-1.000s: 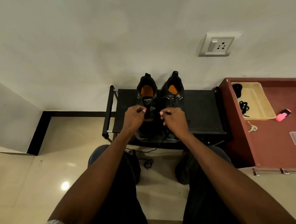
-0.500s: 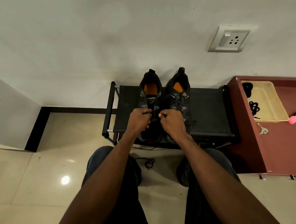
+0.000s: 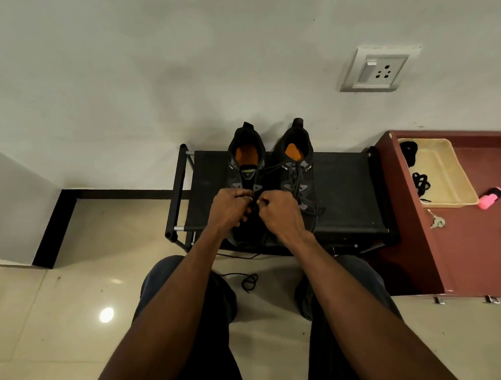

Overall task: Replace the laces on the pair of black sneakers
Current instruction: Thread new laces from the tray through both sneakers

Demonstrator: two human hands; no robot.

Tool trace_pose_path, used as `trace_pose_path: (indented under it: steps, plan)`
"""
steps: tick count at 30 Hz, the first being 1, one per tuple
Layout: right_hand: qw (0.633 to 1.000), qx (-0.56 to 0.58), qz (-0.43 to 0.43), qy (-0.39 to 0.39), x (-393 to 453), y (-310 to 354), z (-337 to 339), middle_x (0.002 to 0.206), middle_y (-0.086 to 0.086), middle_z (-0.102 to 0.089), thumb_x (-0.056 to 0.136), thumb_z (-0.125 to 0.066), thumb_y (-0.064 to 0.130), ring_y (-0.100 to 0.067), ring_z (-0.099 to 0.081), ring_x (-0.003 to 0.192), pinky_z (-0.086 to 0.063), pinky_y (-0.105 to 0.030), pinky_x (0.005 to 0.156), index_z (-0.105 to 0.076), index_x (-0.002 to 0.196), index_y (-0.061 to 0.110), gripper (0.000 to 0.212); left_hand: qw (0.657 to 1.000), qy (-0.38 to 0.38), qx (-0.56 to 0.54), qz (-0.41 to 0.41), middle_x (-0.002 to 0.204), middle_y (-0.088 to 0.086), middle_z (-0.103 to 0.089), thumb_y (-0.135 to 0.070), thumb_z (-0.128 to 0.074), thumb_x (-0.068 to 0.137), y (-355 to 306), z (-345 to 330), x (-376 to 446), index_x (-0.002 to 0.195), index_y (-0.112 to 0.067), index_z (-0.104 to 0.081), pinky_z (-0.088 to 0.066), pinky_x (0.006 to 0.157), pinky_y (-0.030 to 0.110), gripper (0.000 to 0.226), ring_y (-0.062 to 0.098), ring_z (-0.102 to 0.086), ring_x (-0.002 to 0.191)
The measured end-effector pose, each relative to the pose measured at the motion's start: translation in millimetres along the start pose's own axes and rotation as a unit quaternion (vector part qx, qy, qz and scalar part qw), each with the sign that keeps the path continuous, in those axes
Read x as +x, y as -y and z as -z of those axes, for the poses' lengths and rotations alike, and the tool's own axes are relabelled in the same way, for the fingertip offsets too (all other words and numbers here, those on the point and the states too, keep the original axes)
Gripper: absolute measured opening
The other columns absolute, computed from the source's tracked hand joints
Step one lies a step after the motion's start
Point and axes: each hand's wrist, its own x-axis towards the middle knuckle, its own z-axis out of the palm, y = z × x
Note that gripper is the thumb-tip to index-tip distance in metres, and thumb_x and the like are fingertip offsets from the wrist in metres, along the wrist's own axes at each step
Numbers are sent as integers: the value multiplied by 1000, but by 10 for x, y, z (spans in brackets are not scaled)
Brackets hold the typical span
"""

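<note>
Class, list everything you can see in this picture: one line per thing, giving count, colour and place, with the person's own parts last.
sneakers: two, black with orange insoles, side by side on the rack.
rack: one, black, against the wall.
loose lace: one, black, on the floor between the knees.
tray: one, cream, on the cabinet, with black laces in it.
cabinet: one, reddish brown, right of the rack.
pink object: one, beside the tray.
keys: one bunch, silver, on the cabinet.
wall socket: one, white, on the wall.
left hand: grip on the lace at the left sneaker.
right hand: the same.
</note>
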Motion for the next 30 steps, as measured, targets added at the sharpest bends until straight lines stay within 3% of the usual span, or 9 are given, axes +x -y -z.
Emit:
trace_pose_path:
  steps: [3,7,11,15,22,27,30]
  plan:
    - [998,60,-18,-20,-3,-8,6,81,-2,-66,94,-59,16,-19,-60,72,-49,-35,62,-65,97,15,7,1000,15,-2,-2,70,6,-66,-15,-55,99,-5,17,13,117,-19,-69,-44,44,25,24,11,-56,51]
    - [995,92,-26,-31,-20,-8,-3,70,5,-55,93,-62,15,-9,-53,63,-38,-29,54,-53,83,22,15,1000,31,3,-5,69,6,-65,-13,-55,99,13,39,33,120,-16,-68,-45,46,25,25,10,-56,50]
    - [993,112,-34,-18,-26,9,-30,74,8,-58,95,-61,12,-2,-52,66,-34,-21,54,-60,85,18,11,999,53,8,-6,70,6,-64,-14,-58,98,26,69,54,124,-15,-66,-47,49,26,28,9,-56,51]
    - [992,119,-40,-16,-11,-15,-61,95,-2,-64,94,-57,4,-12,-59,83,-38,-18,60,-66,96,13,13,997,62,33,-7,70,6,-64,-14,-57,99,35,74,84,127,-16,-65,-49,49,25,30,9,-57,50]
    - [984,170,-42,-34,-8,-12,-62,88,3,-69,91,-66,7,-5,-62,81,-43,-11,66,-75,93,13,12,995,83,60,-17,71,7,-63,-19,-57,100,21,89,88,126,-17,-66,-51,51,25,27,12,-57,53]
    - [972,208,-102,-49,9,-19,-108,77,4,-69,87,-73,14,-10,-65,75,-54,-29,69,-71,82,18,7,992,97,82,-20,73,7,-64,-22,-59,99,39,107,113,132,-16,-61,-53,50,22,33,11,-59,54]
    - [979,178,-90,-35,22,-34,-93,79,2,-69,89,-71,15,-10,-64,75,-51,-26,66,-73,82,16,8,991,94,88,-22,72,7,-64,-19,-57,101,58,92,122,130,-15,-62,-53,51,23,30,11,-59,53]
